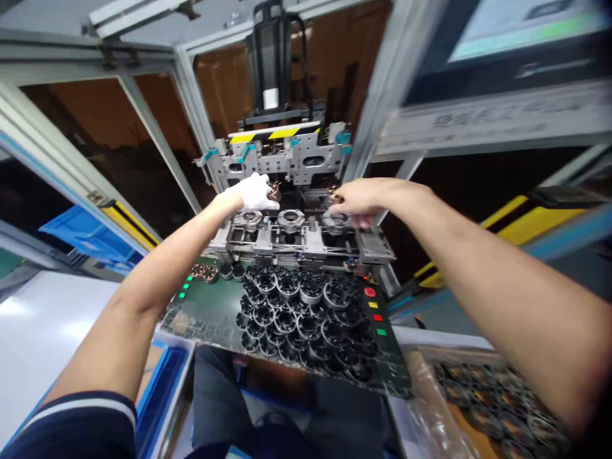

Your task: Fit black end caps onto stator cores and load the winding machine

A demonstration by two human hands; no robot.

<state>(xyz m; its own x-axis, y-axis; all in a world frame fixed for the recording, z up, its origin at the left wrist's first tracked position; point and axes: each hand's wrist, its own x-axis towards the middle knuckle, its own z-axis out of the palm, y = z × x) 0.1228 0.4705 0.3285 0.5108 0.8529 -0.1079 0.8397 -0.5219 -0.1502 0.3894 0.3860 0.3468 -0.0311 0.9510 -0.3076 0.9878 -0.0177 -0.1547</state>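
Note:
My left hand [253, 191], in a white glove, grips a copper-wound stator [274, 192] above the left part of the metal fixture [268, 239]. On the other side, my bare right hand [356, 196] has its fingers closed round a second copper-wound stator [333, 194]; the fingers hide part of it. Below the hands, the fixture has a row of three round seats, and the middle round seat [291, 220] shows between my arms. Behind the hands stands the press head [287, 159], a metal plate assembly with a yellow-and-black striped bar.
Many black-and-silver rings [287, 319] are stacked on the green bench [210, 319]. Copper-wound parts [204, 273] lie at its left. Coloured buttons [377, 317] line the right edge. A box of wound parts [497, 401] stands lower right; blue bins [90, 233] are at left.

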